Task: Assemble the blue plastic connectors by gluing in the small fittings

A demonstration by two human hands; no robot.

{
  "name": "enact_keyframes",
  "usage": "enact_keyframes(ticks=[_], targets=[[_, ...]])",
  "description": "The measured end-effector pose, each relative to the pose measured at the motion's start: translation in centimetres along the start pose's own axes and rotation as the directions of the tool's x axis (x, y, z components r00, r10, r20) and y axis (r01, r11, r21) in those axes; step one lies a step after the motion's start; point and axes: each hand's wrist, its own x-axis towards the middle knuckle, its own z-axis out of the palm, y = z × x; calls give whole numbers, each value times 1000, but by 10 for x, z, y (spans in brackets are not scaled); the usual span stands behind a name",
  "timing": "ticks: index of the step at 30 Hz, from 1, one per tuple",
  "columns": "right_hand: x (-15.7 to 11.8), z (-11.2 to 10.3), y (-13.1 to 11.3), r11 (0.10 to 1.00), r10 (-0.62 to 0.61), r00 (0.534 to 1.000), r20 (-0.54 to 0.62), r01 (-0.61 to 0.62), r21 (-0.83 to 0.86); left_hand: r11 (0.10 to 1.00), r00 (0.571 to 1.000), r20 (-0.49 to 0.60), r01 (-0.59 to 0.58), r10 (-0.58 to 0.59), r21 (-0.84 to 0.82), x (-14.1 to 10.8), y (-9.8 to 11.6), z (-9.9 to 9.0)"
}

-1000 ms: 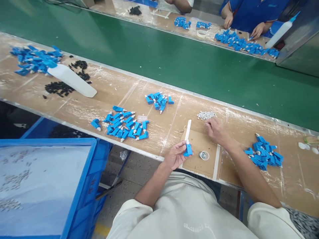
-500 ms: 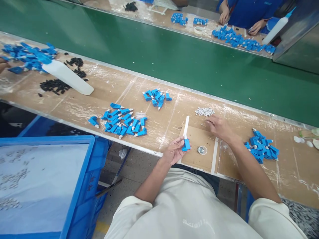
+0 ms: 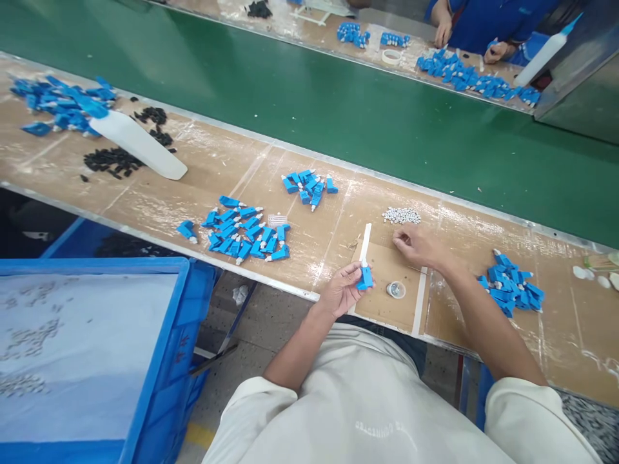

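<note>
1. The left hand [image 3: 342,290] had its fingers closed around a blue piece [image 3: 366,278] over the cardboard [image 3: 382,314].
2. The right hand [image 3: 420,246] curled its fingers beside the small white pieces [image 3: 401,215]; whether they pinched one, I could not tell.
3. A cup [image 3: 396,290] stood between.

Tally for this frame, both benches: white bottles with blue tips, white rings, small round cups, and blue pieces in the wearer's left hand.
White bottles: 2, a near bottle and a far bottle
White ring: 1
Round cup: 1
Blue piece in left hand: 1
Total: 5
</note>
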Motion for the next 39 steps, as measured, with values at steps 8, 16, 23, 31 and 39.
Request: enact_keyframes(ticks=[8, 16, 23, 31, 39], targets=[[-35, -16, -40, 613, 29, 999, 15, -29, 790, 999, 998, 61, 34, -33, -17, -7, 2, 8], [-53, -11, -54, 425, 122, 992, -35, -20, 905, 995, 994, 47, 100, -98, -27, -9, 1, 12], [-60, -4, -61, 284, 215, 976, -15, -48, 958, 995, 994, 33, 100, -100, -13, -9, -1, 13], [-66, 0, -60, 254, 283, 959, -3, -72, 964, 992, 992, 29, 126, -125, -34, -10, -3, 13], [-70, -2, -73, 280, 226, 974, -8, -57, 958, 993, 993, 30, 114, -113, -30, -12, -2, 17]])
